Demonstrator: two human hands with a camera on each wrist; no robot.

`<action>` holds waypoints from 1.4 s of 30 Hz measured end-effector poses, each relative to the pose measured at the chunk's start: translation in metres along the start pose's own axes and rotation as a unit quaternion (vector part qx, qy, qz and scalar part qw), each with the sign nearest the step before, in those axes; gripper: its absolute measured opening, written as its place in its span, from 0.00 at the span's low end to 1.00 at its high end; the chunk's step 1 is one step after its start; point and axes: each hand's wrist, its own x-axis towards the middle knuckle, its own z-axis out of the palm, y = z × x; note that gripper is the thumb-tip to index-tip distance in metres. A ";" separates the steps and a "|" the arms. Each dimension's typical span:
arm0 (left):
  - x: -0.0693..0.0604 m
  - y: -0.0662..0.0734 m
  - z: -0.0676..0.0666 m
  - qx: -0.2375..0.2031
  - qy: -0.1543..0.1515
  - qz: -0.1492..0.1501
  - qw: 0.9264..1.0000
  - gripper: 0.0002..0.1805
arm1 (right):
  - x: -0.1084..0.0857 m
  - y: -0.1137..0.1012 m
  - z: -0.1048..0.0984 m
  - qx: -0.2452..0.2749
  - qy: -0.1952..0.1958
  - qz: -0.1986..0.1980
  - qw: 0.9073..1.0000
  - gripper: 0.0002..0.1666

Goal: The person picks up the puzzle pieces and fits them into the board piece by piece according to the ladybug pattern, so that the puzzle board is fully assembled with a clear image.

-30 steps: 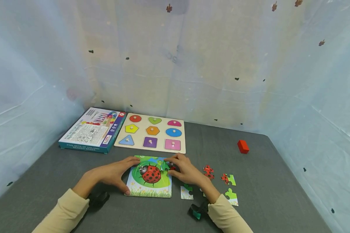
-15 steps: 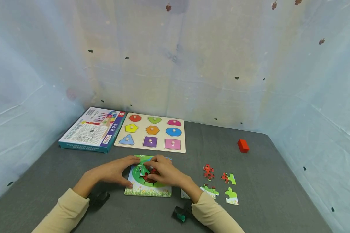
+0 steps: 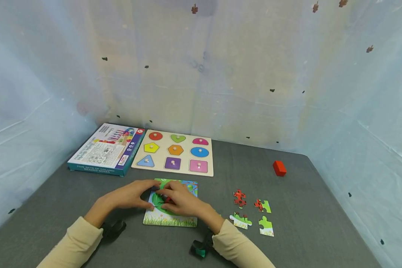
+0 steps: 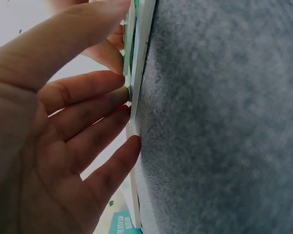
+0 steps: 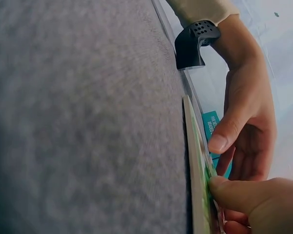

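A ladybug jigsaw board [image 3: 170,221] lies flat on the grey table in the head view, its middle covered by the hands. My right hand [image 3: 184,201] is over the board's left half and pinches a puzzle piece [image 4: 129,53], whose green edge shows in the left wrist view. Most of that piece is hidden under the fingers. At the board's left edge, my left hand [image 3: 128,195] has its fingers extended, and the fingertips touch the edge in the left wrist view. Its thumb [image 5: 219,142] is close to the board and the piece.
Right of the board lie several loose jigsaw pieces [image 3: 239,198]. Behind it are a wooden shape board [image 3: 182,170] with coloured knobbed shapes and a flat box [image 3: 97,154]. A red block [image 3: 279,168] sits at the far right, and hanging sheets [image 3: 234,74] surround the table.
My right hand has carried the puzzle piece leftward across the board, from its right side to its left half. My left thumb has shifted slightly up and inward; the loose pieces have stayed put.
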 end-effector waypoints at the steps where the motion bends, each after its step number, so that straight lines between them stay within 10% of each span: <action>1: 0.000 0.000 0.000 0.001 0.000 0.001 1.000 0.40 | 0.000 -0.001 0.000 0.001 0.001 0.002 1.000 0.24; 14: 0.004 -0.002 0.000 0.021 0.012 0.020 1.000 0.38 | -0.001 0.002 0.003 0.010 0.023 -0.005 1.000 0.23; 24: 0.006 -0.001 0.001 0.024 0.018 0.027 0.999 0.14 | -0.003 0.005 0.002 0.038 0.039 -0.011 0.998 0.19; 42: 0.007 -0.004 0.001 0.030 0.015 0.047 0.998 0.12 | -0.010 0.011 0.005 0.053 0.061 0.027 0.996 0.22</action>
